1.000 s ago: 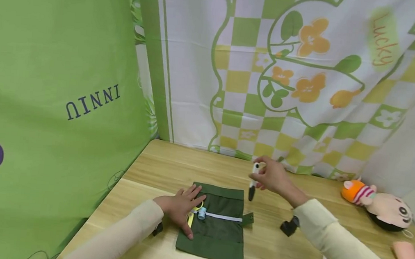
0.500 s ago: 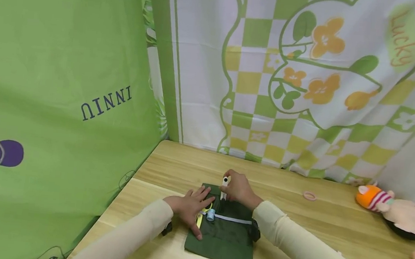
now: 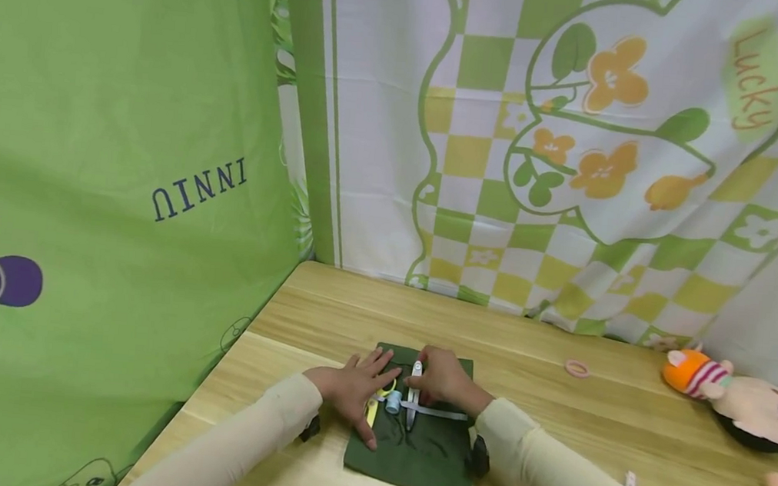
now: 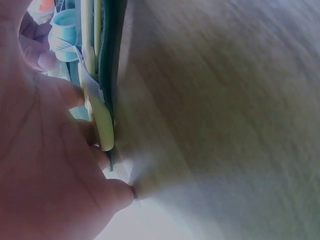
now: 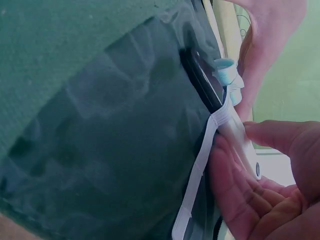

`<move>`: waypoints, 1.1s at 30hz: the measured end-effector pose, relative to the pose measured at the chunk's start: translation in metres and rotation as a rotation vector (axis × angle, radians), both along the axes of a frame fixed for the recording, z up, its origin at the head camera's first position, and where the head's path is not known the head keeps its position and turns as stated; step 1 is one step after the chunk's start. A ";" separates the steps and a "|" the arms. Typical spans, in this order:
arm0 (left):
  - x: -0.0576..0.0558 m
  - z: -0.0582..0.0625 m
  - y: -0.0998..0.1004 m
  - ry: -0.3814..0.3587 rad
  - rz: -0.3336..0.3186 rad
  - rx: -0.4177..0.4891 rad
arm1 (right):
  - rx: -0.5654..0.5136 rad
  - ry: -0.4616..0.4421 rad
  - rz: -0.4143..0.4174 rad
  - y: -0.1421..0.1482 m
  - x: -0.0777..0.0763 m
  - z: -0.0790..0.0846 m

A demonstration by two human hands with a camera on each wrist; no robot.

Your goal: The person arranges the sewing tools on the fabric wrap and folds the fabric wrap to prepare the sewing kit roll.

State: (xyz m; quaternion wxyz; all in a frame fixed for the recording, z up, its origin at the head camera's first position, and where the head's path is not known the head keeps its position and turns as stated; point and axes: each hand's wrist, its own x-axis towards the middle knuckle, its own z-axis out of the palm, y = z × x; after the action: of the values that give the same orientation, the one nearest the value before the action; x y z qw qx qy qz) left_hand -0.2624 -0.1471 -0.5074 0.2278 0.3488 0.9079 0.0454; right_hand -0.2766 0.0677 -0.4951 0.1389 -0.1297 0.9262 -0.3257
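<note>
A dark green fabric roll (image 3: 411, 461) lies unfolded on the table, a white elastic band (image 3: 443, 414) across its middle. My right hand (image 3: 443, 375) pinches a slim white tool with a black end (image 3: 414, 384); its kind is unclear. In the right wrist view the white tool (image 5: 237, 132) passes under the band, with thumb and fingers on its white end. My left hand (image 3: 348, 390) rests spread on the roll's left edge. Beside its fingers are a small light blue spool-like piece (image 3: 393, 402) and a yellow strip (image 3: 371, 411), partly hidden by the hand. Both sit at the band in the left wrist view.
A pink ring (image 3: 576, 368) lies on the wooden table (image 3: 555, 412) to the right. Further right is a plush doll (image 3: 750, 398) with an orange-and-striped part. A small pale strip (image 3: 630, 481) lies near my right sleeve. Curtains hang behind and at the left.
My right hand has carried the white tool left and down from beyond the roll's right side onto it, and its black end has gone under the band. The left hand stays on the roll.
</note>
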 end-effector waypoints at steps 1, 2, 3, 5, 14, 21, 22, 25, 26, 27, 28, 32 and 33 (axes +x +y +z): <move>-0.001 0.000 0.001 0.004 -0.003 0.001 | 0.006 0.002 -0.001 0.002 0.001 0.000; -0.001 0.000 0.003 0.008 -0.005 0.001 | 0.010 0.005 -0.001 0.003 0.002 0.000; -0.002 0.000 0.004 0.011 -0.007 0.001 | 0.014 0.006 -0.003 0.005 0.003 0.000; -0.003 0.000 0.007 0.018 -0.012 -0.003 | 0.021 0.008 0.000 0.009 0.005 -0.001; -0.005 0.002 0.018 0.025 -0.035 -0.004 | 0.046 0.069 0.087 0.022 0.013 -0.001; -0.009 0.004 0.026 0.024 -0.054 -0.003 | 0.030 0.088 0.107 0.032 0.014 0.001; -0.009 0.004 0.028 0.025 -0.058 -0.004 | 0.030 0.089 0.107 0.034 0.014 0.002; -0.010 0.005 0.032 0.027 -0.062 -0.014 | 0.039 0.102 0.102 0.040 0.015 0.005; -0.011 0.004 0.033 0.029 -0.061 -0.018 | 0.050 0.122 0.099 0.045 0.016 0.008; -0.011 0.004 0.034 0.033 -0.061 -0.021 | 0.056 0.146 0.091 0.051 0.017 0.012; -0.011 0.003 0.035 0.037 -0.063 -0.021 | 0.063 0.175 0.089 0.058 0.018 0.018; -0.007 -0.005 0.034 0.024 -0.071 0.008 | 0.113 0.258 0.056 0.112 0.030 0.048; -0.006 -0.006 0.031 0.016 -0.073 0.016 | 0.133 0.273 0.051 0.129 0.034 0.056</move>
State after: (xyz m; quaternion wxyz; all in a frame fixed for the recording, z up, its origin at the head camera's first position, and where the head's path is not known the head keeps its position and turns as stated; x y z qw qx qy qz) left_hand -0.2682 -0.1157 -0.5138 0.2191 0.3837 0.8961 0.0413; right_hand -0.2427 0.1965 -0.4393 0.0283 -0.1870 0.9523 -0.2395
